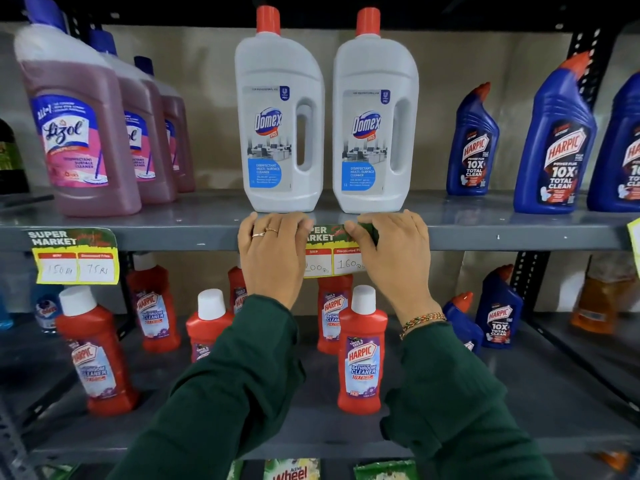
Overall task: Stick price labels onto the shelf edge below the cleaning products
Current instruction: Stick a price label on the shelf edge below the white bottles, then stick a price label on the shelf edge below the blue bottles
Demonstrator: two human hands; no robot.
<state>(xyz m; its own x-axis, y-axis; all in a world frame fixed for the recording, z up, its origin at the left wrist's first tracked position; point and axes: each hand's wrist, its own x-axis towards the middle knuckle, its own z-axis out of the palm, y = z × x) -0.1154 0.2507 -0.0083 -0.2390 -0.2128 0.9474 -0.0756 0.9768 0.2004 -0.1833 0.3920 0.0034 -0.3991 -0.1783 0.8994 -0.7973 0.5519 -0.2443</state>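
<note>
Grey steel shelf edge (485, 237) carries the work here, and both hands press a price label (332, 258) flat against it, directly under the two white Domex bottles (280, 123). The left hand (273, 251) lies over the label's left end with its fingers spread and laid on the edge; the right hand (391, 251) covers the right end, its fingertips curled over the label's green top strip. Between the hands the middle of the label shows, its yellow price boxes hanging below the edge. Whether the covered corners are already stuck down I cannot tell.

To do this step well, I judge the pressure should go on the green top strip, since only that part backs onto steel; the yellow lower half hangs free and pressing it achieves nothing. Smoothing outward from the gap between the hands toward each end would push air out rather than trap it. Before letting go, the top line should sit level with the shelf edge, matching the finished label (74, 256) well to the left of the left hand, beneath the pink Lizol bottles (79, 133). The knuckles sit just below the bases of the Domex bottles, so any upward slip could nudge them. The blue Harpic bottles (554, 140), well to the right of the right hand, appear to have a label at the frame's margin.
</note>
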